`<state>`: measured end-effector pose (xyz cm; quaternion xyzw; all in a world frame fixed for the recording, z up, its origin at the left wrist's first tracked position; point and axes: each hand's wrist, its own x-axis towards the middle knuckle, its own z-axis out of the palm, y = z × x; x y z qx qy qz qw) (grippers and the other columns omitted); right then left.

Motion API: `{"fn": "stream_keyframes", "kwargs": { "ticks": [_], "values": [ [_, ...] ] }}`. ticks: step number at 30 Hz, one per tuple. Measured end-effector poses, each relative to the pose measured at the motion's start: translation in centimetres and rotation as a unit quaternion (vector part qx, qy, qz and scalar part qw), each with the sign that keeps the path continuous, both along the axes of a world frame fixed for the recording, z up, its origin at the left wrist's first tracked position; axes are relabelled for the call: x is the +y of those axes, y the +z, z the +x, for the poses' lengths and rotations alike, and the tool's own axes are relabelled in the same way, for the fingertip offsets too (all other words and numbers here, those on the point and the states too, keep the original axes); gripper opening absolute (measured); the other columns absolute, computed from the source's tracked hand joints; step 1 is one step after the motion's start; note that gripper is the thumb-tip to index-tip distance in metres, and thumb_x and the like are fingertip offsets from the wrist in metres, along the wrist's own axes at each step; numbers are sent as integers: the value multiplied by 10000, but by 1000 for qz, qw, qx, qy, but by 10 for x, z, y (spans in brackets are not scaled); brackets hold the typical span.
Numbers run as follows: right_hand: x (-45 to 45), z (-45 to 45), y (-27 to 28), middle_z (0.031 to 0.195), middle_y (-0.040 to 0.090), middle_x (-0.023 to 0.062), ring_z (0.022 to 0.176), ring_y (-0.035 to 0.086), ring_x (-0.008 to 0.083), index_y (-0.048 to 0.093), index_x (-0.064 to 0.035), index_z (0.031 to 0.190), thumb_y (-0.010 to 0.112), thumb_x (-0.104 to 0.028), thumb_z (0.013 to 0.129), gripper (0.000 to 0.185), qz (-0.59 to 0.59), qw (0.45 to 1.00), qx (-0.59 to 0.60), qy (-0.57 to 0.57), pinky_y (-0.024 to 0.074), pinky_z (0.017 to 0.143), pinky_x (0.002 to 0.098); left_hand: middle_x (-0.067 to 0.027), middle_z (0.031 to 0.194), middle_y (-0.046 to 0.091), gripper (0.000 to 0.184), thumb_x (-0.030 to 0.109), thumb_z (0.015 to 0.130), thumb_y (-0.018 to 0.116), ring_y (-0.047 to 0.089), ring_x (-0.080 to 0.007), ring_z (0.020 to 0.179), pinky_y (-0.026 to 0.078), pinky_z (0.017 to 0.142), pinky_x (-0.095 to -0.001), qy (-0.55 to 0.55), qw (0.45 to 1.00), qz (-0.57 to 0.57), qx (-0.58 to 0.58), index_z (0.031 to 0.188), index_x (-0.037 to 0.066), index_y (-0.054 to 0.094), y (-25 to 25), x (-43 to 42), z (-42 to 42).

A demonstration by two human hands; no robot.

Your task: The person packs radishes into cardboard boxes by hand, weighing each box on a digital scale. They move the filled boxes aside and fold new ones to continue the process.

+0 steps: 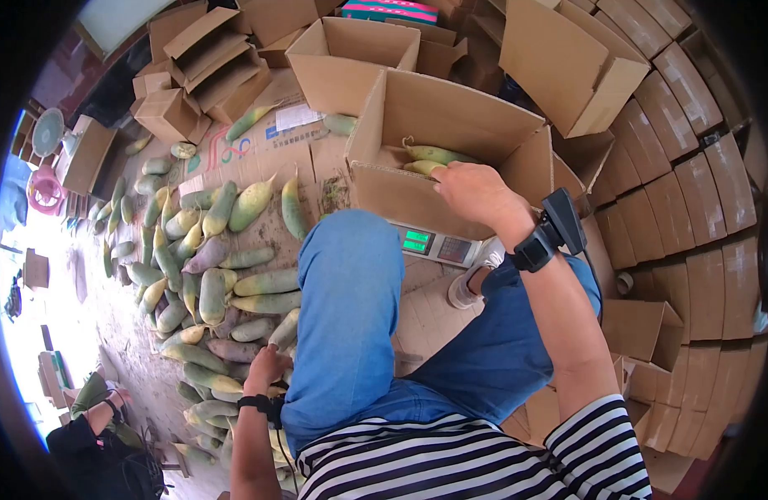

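My right hand (476, 193) reaches over the near wall of an open cardboard box (451, 108), its fingers closed on a green radish (424, 167). Another radish (441, 154) lies just beyond it in the box. The box rests on a scale (430, 245) with a lit green display. Low on the left, my left hand (269, 365) is at the edge of the radish pile, its fingers round a grey-green radish (285, 330) beside my knee.
Many radishes (255, 202) cover the floor on the left. Empty boxes (351, 50) stand at the back, and stacked closed cartons (650, 167) line the right. A pink fan (45, 190) stands far left. Another person (88, 446) is at the lower left.
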<state>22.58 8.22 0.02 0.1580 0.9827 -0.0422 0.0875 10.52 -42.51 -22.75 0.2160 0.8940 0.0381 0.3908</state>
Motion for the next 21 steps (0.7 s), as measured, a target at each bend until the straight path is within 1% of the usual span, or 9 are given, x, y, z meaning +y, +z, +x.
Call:
{"fn": "stream_keyframes", "kwargs": {
  "ticks": [4,6,8,11,14,16,17,19,21],
  "values": [
    [-2,3,7,972,646,153,976,623,325,594,-51,1098,571,-245,915,267,-12,1000,-13,-7,502,838,432,-251,1115,634,591,388,768,696,591,-381,1094,491,919,-441,-10,1000,3,-11,1174,-24,573,-11,-5,2],
    [-2,4,9,986,645,155,988,619,326,594,-53,1114,576,-257,912,287,-15,1000,-14,-7,498,849,430,-250,1102,640,577,381,774,697,596,-381,1085,493,912,-444,-40,999,5,-8,1166,-26,577,-49,-24,-2],
    [-2,4,12,1000,644,158,1000,614,326,593,-55,1130,582,-269,910,307,-16,1000,-15,-8,494,860,429,-249,1089,646,564,374,780,697,601,-380,1075,496,904,-447,-70,998,7,-5,1158,-27,580,-57,-28,-2],
    [-1,7,16,1015,646,159,1002,615,329,595,-62,1145,587,-278,906,322,-18,1000,7,-17,495,863,428,-252,1075,651,525,362,791,686,611,-385,1057,501,888,-456,-42,999,-7,-26,1132,-26,592,-41,-22,1],
    [1,8,16,1024,647,161,1003,615,330,597,-61,1144,592,-279,903,326,-12,1000,14,-21,496,864,431,-245,1079,655,491,345,795,659,618,-385,1043,503,883,-462,-84,996,2,-17,1111,-26,596,-37,-23,3],
    [2,8,15,1024,648,164,1004,616,334,598,-57,1139,599,-281,896,330,-10,1000,10,-22,498,863,433,-250,1053,658,452,335,798,644,622,-398,1014,504,871,-474,-44,999,0,-17,1072,-24,614,-14,-13,7],
    [3,10,13,1024,648,164,1004,616,334,598,-57,1139,599,-281,896,330,-10,1000,9,-22,498,863,433,-250,1053,658,452,335,798,644,622,-398,1014,504,871,-474,-44,999,0,-18,1072,-24,614,-29,-19,6],
    [4,11,9,1036,646,163,1012,613,339,600,-53,1134,606,-282,888,336,-10,1000,27,3,499,866,432,-255,983,665,399,329,789,650,633,-400,964,510,841,-478,-44,993,113,12,968,-28,658,-55,-33,7],
    [4,8,11,1053,641,163,1024,606,344,596,-49,1143,607,-274,884,343,-17,1000,-10,-9,495,871,433,-259,912,667,363,324,774,662,643,-396,920,518,811,-475,-61,994,85,-16,842,-32,681,-43,-25,10]
  ]
}}
